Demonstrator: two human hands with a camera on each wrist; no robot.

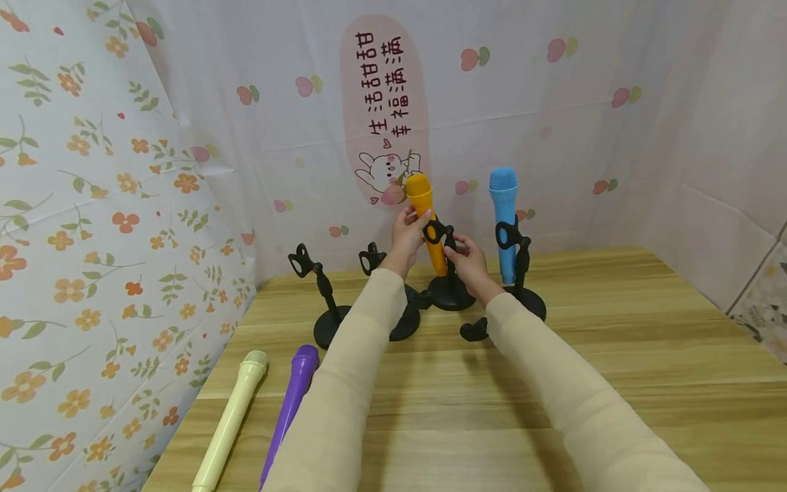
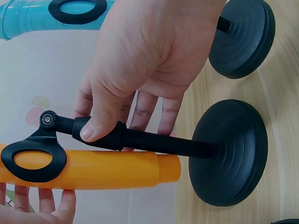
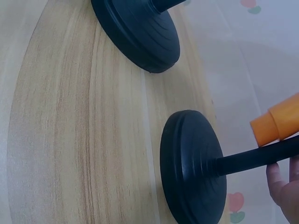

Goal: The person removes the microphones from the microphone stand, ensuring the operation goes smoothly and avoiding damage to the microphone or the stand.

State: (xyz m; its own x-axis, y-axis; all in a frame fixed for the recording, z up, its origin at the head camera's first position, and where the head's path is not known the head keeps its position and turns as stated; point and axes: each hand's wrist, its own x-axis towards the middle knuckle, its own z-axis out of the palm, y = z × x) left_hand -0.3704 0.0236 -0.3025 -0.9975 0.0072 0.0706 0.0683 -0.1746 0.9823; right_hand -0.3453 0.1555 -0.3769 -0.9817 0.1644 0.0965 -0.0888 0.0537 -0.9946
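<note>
An orange microphone (image 1: 419, 189) stands nearly upright, tilted slightly, in the clip of a black microphone stand (image 1: 451, 295). My left hand (image 1: 407, 236) grips its upper body, thumb in front. In the left wrist view the clip's oval side lies across the orange body, and the microphone's lower end hangs free beside the pole. My right hand (image 1: 470, 265) holds that stand's pole, its thumb (image 2: 96, 129) pressed on the thicker collar below the clip joint. In the right wrist view, fingertips touch the pole near the round base (image 3: 194, 168).
To the right, a blue microphone (image 1: 504, 201) sits in another stand's clip. Two stands with bare clips, including the leftmost stand (image 1: 332, 321), are on the left. A cream microphone (image 1: 230, 420) and a purple microphone (image 1: 292, 403) lie at the front left. A black curved piece (image 1: 473, 331) lies by my right sleeve.
</note>
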